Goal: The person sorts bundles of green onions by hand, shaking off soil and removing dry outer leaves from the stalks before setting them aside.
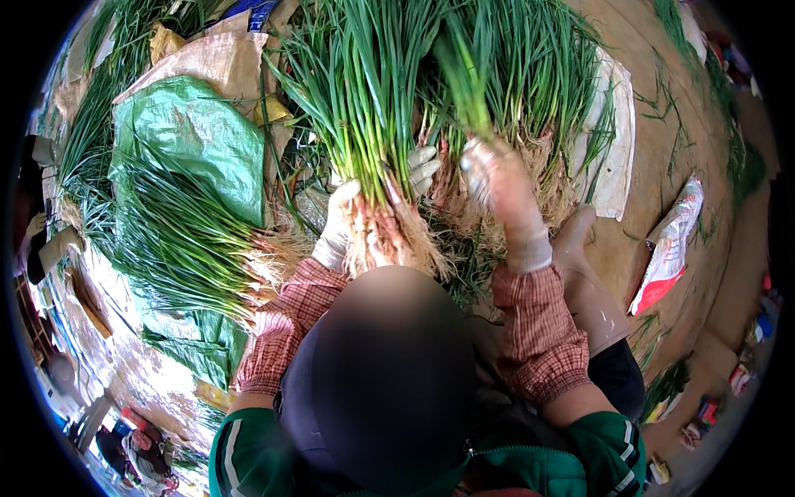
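A thick bunch of green onions (pixel 373 137) stands upright in front of me, leaves pointing away and pale, hairy roots toward me. My left hand (pixel 335 222), in a pale glove, is wrapped round it just above the roots; gloved fingertips show on the bunch's far right side. My right hand (pixel 497 184), also gloved and blurred by motion, is closed at the base of a few blurred green onion stalks (pixel 465 79), just right of the bunch. Behind and beside it, more green onions (pixel 530 91) stand massed with reddish bases and tangled roots.
To the left, a heap of green onions (pixel 186 228) lies on a green woven sack (pixel 211 120). A white sack (pixel 617 137) lies at the right, near a crumpled white-and-red bag (pixel 669 244). My boot (pixel 584 277) is beside my right forearm. Other people (pixel 145 451) are at the lower left.
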Demonstrator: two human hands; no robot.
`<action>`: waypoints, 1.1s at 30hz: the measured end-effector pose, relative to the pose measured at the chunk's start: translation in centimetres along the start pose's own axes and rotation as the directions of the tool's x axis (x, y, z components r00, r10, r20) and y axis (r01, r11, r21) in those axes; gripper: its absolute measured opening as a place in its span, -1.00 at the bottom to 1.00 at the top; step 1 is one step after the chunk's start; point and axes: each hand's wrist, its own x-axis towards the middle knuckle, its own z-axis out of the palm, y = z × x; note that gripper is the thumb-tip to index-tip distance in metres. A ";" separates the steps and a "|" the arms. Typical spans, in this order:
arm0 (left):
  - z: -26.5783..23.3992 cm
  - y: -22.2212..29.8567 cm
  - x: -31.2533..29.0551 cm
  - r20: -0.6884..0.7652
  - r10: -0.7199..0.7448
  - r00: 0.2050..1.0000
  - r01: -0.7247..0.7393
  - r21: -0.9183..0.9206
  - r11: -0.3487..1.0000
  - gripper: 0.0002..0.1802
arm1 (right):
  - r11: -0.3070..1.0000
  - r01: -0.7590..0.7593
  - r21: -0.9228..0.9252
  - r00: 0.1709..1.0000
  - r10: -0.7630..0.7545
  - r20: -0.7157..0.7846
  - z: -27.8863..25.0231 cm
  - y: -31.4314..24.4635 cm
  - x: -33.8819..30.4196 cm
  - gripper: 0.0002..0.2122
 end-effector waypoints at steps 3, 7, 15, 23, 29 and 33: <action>-4.9 -0.2 -0.8 0.042 -0.121 0.992 0.126 -0.147 0.981 -0.32 | 0.821 0.147 -0.552 0.931 0.072 0.357 1.4 0.8 -1.3 -0.54; 1.2 -1.1 0.1 -0.175 -0.028 0.984 0.015 -0.076 0.997 -0.36 | 0.677 0.317 -0.664 0.936 -0.337 0.104 -1.7 1.6 -3.7 -0.39; 3.7 -1.8 1.8 0.044 -0.115 0.992 0.122 -0.266 0.956 -0.34 | 0.058 0.684 -0.727 0.325 -0.917 0.232 4.1 1.6 -5.0 -0.42; 14.8 -2.5 7.5 -0.086 0.111 0.990 -0.114 -0.028 0.993 -0.67 | 0.198 0.714 -0.671 0.295 -0.955 0.033 -1.7 -7.1 -8.3 -0.14; 21.8 0.0 11.8 0.203 0.314 0.927 -0.357 0.231 0.905 -0.65 | 0.681 0.729 -0.075 0.667 -0.730 -0.145 -3.5 -7.7 -12.3 -0.76; 26.4 0.6 11.4 0.248 0.352 0.903 -0.406 0.220 0.887 -0.65 | 0.607 0.794 0.022 0.592 -0.765 -0.253 -5.2 -7.1 -18.3 -0.81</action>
